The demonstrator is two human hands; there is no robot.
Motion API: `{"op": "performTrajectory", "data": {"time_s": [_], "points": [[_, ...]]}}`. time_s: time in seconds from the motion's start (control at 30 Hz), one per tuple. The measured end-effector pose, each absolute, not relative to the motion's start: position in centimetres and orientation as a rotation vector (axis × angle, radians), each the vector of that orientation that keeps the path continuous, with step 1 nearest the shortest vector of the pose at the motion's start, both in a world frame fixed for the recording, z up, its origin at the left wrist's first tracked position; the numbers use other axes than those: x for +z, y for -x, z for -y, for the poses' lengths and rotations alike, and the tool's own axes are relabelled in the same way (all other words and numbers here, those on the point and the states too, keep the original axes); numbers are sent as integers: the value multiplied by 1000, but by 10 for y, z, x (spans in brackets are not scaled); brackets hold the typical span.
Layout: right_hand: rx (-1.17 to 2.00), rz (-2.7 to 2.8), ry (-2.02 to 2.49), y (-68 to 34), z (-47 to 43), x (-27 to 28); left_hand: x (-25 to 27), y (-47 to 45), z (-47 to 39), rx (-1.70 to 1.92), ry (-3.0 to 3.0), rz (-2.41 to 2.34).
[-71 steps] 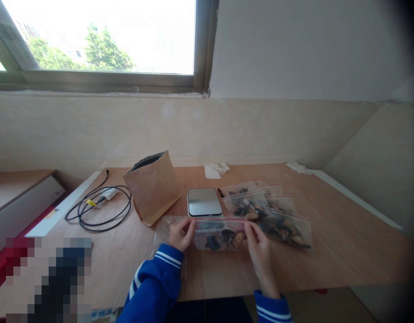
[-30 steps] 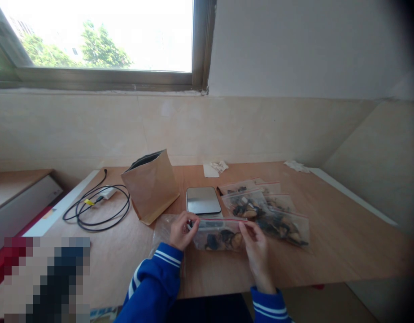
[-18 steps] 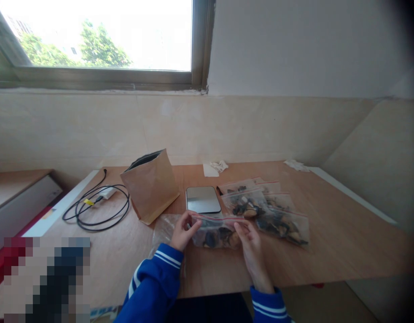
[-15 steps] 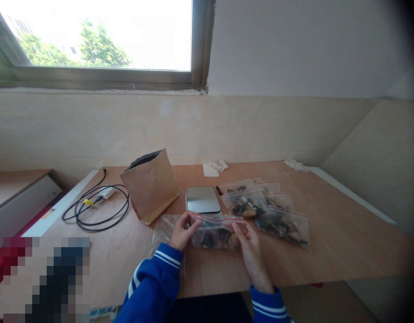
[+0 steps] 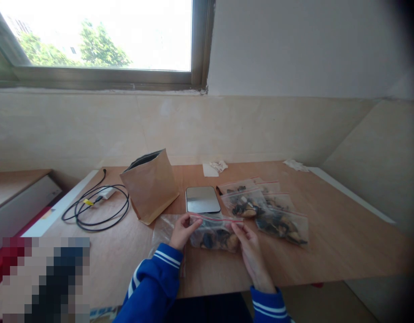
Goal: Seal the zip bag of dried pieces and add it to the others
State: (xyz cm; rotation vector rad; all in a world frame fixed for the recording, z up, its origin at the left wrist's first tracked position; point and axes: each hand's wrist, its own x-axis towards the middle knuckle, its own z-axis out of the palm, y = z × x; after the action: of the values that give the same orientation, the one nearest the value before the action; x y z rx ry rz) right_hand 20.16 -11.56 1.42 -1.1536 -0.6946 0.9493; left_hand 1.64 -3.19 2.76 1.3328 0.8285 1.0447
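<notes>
A clear zip bag with a red seal strip, filled with dark and tan dried pieces, is held upright just above the wooden table. My left hand pinches its top left corner. My right hand pinches the seal on the right side. Both sleeves are blue with white stripes. Behind the bag lies a small flat scale with a shiny top. Right of it lie several filled zip bags, overlapping.
A brown paper pouch stands open at the back left. A coiled black cable with a white plug lies further left. Empty clear bags lie under my left hand. Crumpled tissues sit by the tiled wall.
My right hand has slid left along the red seal toward my left hand, and the bag has moved slightly left and closer to me.
</notes>
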Motion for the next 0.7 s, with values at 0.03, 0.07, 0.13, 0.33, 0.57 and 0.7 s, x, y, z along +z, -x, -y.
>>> {"op": "performTrajectory", "data": {"time_s": [0.03,0.07,0.13,0.33,0.57,0.7], "points": [[939,700,1161,-202,115,14,28,-16,32,1046,-1334,-835],[933,708,1172,-202,115,13,29,-16,32,1059,-1340,-844],[925,725,1196,-203,114,12,30,-15,33,1104,-1365,-858],[904,747,1213,-203,114,10,34,-13,35,1148,-1407,-857],[848,679,1235,-201,113,12,36,-12,33,1188,-1459,-895],[821,648,1243,-199,112,12,36,-12,33,1212,-1484,-912]]}}
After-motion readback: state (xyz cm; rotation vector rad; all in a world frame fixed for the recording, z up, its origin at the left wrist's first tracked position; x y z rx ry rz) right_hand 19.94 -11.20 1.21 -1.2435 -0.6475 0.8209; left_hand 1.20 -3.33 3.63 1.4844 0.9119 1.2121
